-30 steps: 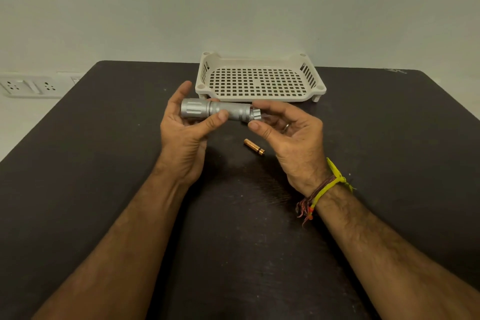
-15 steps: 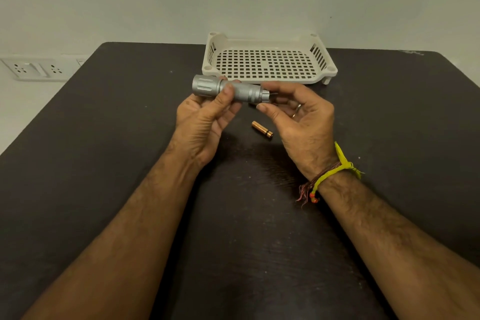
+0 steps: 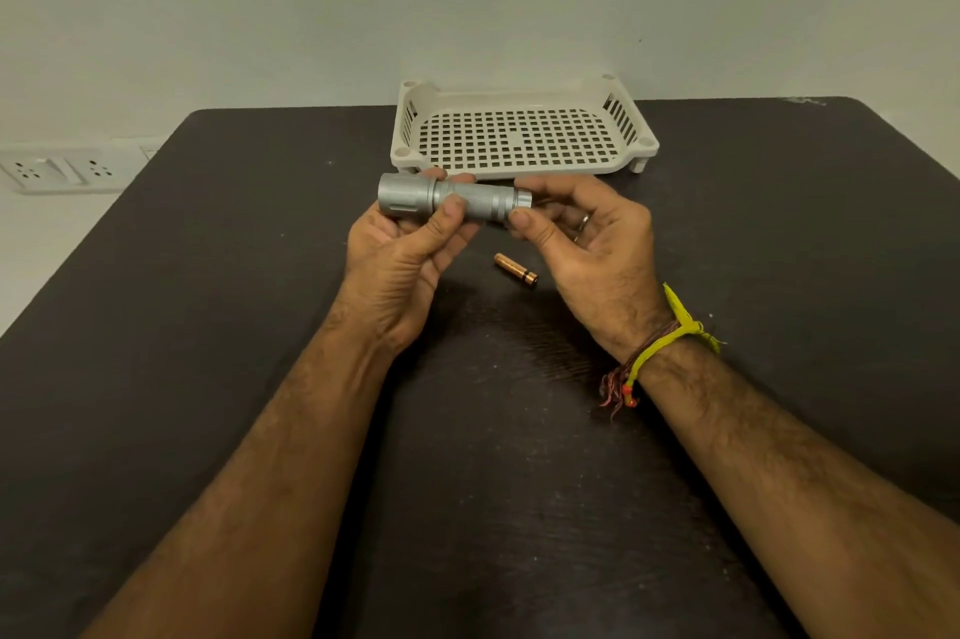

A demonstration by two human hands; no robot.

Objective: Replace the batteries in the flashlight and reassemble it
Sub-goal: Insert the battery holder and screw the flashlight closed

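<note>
The dark rectangular table carries a cream perforated plastic tray at its far edge. The silver knurled metal flashlight is held level above the table, just before the tray. The left hand grips its head end. The right hand pinches the tail end. Judged step: working the tail cap. One copper-coloured cylindrical battery lies on the table beneath; the next move likely requires twisting the tail while the body is held steady.
</note>
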